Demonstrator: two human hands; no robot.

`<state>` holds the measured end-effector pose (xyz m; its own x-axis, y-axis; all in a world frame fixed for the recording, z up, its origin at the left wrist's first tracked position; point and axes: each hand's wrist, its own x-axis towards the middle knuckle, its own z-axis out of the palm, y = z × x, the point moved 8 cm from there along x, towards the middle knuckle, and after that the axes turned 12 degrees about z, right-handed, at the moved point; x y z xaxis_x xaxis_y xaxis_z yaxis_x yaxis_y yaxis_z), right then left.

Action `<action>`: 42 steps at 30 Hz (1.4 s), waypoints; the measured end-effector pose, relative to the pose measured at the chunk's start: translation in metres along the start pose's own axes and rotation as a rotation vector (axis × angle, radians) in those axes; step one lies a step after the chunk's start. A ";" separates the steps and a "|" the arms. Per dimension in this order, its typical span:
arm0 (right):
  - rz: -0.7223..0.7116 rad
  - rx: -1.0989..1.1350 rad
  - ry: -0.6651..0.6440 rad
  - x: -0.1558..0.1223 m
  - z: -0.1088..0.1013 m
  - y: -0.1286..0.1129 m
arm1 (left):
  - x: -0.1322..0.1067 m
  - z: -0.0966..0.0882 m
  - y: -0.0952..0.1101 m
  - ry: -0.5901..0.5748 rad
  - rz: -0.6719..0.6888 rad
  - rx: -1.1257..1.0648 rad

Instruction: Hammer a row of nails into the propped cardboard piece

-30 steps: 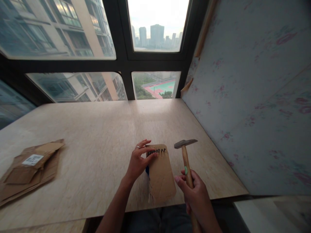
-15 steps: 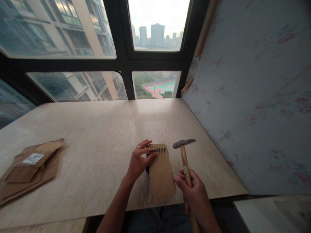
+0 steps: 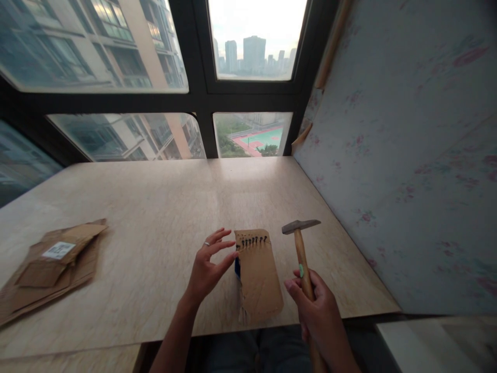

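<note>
A piece of brown cardboard point(image 3: 260, 280) lies near the table's front edge, with a row of dark nails point(image 3: 254, 241) standing in it close to its far end. Something dark blue point(image 3: 237, 267) shows under its left side. My left hand point(image 3: 207, 267), a ring on one finger, is at the cardboard's far left corner. Its fingers are stretched and apart, with thumb and index tips beside the leftmost dark nail head. To the right of the cardboard, my right hand point(image 3: 316, 300) is wrapped round the wooden handle of a hammer point(image 3: 301, 243), whose metal head points up and away.
Flattened cardboard packaging point(image 3: 58, 259) with a white label lies at the left on the marbled table point(image 3: 155, 207). A dark-framed window point(image 3: 200, 103) rises behind the table. A floral-papered wall point(image 3: 407, 181) borders the right side.
My left hand has drawn back leftward off the nails, its fingers spreading, so more of the row shows. My right hand and the hammer have shifted slightly right.
</note>
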<state>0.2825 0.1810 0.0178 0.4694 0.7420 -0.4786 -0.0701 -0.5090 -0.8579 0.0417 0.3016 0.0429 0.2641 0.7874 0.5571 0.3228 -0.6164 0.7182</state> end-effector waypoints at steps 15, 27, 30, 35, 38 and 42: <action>-0.160 -0.411 -0.446 -0.028 0.006 -0.062 | 0.010 0.013 -0.003 0.032 0.038 -0.017; -0.339 -0.667 -0.516 -0.038 0.024 -0.083 | 0.015 0.010 0.015 -0.030 0.238 0.158; -0.355 -0.719 -0.523 -0.040 0.029 -0.082 | 0.016 0.011 0.015 -0.034 0.254 0.172; -0.354 -0.828 -0.506 -0.034 0.036 -0.080 | 0.017 0.013 0.014 -0.060 0.247 0.193; -0.363 -0.857 -0.512 -0.033 0.037 -0.080 | 0.017 0.013 0.013 -0.061 0.232 0.191; -0.362 -0.843 -0.506 -0.033 0.036 -0.080 | 0.017 0.014 0.013 -0.069 0.220 0.182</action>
<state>0.2408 0.2134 0.0953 -0.0971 0.9077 -0.4082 0.7289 -0.2144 -0.6502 0.0629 0.3069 0.0559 0.4055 0.6357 0.6568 0.4071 -0.7690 0.4929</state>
